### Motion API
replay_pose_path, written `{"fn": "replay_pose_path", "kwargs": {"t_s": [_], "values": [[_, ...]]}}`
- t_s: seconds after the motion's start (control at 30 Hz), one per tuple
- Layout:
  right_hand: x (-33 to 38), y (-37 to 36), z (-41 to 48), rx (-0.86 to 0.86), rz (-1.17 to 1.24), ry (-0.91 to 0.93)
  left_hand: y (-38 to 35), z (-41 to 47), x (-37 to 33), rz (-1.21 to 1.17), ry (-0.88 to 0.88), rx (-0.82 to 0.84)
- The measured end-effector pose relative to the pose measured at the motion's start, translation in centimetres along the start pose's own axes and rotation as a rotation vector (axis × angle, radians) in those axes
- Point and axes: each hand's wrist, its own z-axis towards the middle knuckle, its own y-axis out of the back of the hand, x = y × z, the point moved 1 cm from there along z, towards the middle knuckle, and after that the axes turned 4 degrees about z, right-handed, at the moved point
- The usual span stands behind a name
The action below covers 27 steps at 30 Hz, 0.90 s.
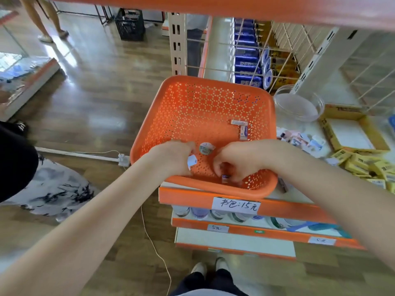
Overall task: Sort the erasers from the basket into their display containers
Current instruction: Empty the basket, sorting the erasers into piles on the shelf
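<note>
An orange perforated basket [192, 99] sits on the shelf edge, tilted toward me. Inside lie two wrapped rectangular erasers [241, 127] near the middle and a round eraser [206, 148] between my hands. My left hand [171, 159] reaches into the basket and holds a small white eraser [191, 161] in its curled fingers. My right hand [234, 163] is at the near wall of the basket, fingers curled down on a small purple-labelled eraser [226, 178].
A clear round container [299, 103] and an open yellow box [352, 133] stand on the shelf to the right, with loose erasers [301, 142] and yellow packs [363, 165] around them. Lower shelves with price tags sit below. A cable runs across the wooden floor.
</note>
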Motion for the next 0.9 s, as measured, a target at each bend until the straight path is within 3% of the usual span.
{"fn": "replay_pose_path", "kwargs": {"t_s": [0.23,0.4,0.6,0.73,0.9], "values": [[-0.6,0.3,0.2,0.024,-0.169,-0.053,1.2,0.2,-0.9,0.117,0.058,0.146],[-0.6,-0.2,0.3,0.031,-0.213,0.005,1.6,-0.1,-1.2,0.117,0.022,0.156],[-1.3,1.2,0.7,-0.048,-0.269,-0.013,2.6,1.6,-0.7,-0.039,0.061,0.193],[-2.7,2.8,1.5,-0.071,-0.394,-0.121,3.0,3.3,-1.6,-0.073,0.102,0.101],[-2.9,3.6,1.7,-0.018,-0.387,-0.216,2.9,5.0,-1.7,-0.076,0.092,-0.135]]}}
